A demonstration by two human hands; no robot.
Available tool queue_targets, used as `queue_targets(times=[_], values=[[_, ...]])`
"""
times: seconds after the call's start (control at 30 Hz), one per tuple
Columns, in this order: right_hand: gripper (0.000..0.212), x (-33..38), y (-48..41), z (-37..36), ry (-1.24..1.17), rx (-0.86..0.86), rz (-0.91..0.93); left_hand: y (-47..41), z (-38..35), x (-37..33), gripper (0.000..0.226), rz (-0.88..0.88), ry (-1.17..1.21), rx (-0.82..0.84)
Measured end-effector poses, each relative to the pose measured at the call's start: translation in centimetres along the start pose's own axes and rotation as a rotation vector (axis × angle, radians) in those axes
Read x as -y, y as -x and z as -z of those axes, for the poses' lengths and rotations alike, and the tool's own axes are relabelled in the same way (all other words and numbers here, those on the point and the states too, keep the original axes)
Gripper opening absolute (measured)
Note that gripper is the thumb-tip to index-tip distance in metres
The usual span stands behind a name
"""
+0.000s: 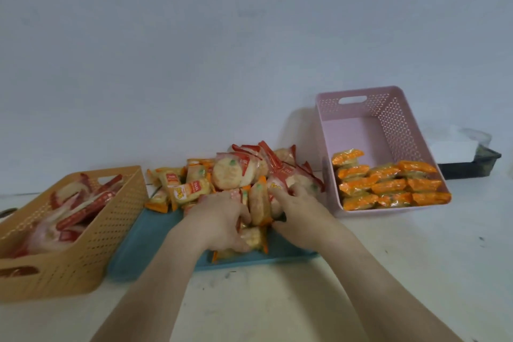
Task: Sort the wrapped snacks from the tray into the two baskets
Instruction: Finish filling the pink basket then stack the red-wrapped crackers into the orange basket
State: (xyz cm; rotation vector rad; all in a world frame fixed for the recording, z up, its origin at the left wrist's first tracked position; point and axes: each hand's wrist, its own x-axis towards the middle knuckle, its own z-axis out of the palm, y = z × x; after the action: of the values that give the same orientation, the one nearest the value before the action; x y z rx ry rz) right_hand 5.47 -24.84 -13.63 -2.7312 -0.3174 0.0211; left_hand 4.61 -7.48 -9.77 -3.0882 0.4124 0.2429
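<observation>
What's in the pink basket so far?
The pink basket holds only orange-wrapped snacks, packed in rows at its near end; the far floor is bare. Lower layers, if any, are covered.

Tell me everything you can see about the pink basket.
The pink basket looks like plastic: a rectangular tub whose walls are pierced by rows of small holes, with a handle slot in its far wall. It stands upright on the white table, right of the blue tray. Orange packs lie stacked in its near half; the far part of its floor is bare. Only the table and the packs seem to touch it.
</observation>
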Motion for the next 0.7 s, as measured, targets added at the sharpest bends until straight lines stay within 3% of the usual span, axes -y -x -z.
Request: queue_targets(times=[0.07, 0.13, 0.23, 0.27, 0.33, 0.4, 0.43, 0.5, 0.6, 0.7], values=[[0.034, 0.4, -0.2, -0.1, 0.109, -0.107, -0.07, -0.1, 0.4, 0.9, 0.051, 0.028, -0.024, 0.015], [0.034, 0.7, -0.1, 0.1, 0.243, -0.28, -0.09, 0.0, 0.8, 2.3, 0.048, 0.079, -0.017, 0.101], [0.025, 1.2, -0.1, -0.1, 0.241, -0.604, 0.093, 0.4, 1.3, 5.0, 0.045, 0.192, 0.154, 0.126], [0.023, 1.8, 0.0, -0.4, 0.115, -0.587, 0.133, 0.4, 1.5, 5.8, 0.042, 0.218, 0.201, 0.061], [0.038, 3.0, 0.0, -1.5, -0.103, -0.359, 0.174, -0.1, 1.2, 6.4, 0.037, 0.261, 0.184, -0.154], [0.056, 4.1, 0.0, -2.9, -0.056, -0.156, 0.187, -0.8, -0.1, 5.7, 0.038, 0.268, 0.129, -0.299], [0.057, 4.2, -0.1, -3.7, 0.02, -0.12, 0.188, -1.3, -0.9, 5.0, 0.039, 0.258, 0.092, -0.295], [0.051, 4.1, -0.2, -4.7, 0.17, -0.176, 0.156, -2.0, -2.3, 4.3, 0.037, 0.25, 0.025, -0.248], [0.026, 3.5, -0.6, -4.9, 0.284, -0.384, 0.119, -2.6, -3.0, 4.6, 0.039, 0.218, 0.053, -0.358], [0.004, 3.0, -1.0, -4.4, 0.281, -0.527, 0.21, -1.9, -1.7, 4.4, 0.057, 0.09, 0.521, -0.497]])
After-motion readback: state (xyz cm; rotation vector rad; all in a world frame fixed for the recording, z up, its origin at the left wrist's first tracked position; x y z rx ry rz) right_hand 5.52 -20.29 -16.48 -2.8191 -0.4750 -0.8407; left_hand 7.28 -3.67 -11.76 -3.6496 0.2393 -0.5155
